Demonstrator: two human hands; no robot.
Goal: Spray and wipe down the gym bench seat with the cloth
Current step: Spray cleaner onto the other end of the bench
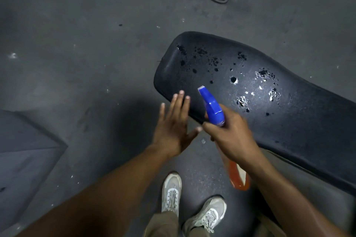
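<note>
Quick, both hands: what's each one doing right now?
Left hand: open, fingers straight, holding nothing.
Right hand: gripping the spray bottle.

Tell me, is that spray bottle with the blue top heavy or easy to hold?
Probably light: the right hand grips the spray bottle alone by its neck, tilted over the bench seat. Its orange body looks like rigid plastic, so it likely won't flop. It could slip if wet.

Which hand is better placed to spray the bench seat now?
Right. The right hand grips the spray bottle, its nozzle over the bench seat; the left hand is open, holding nothing.
</note>
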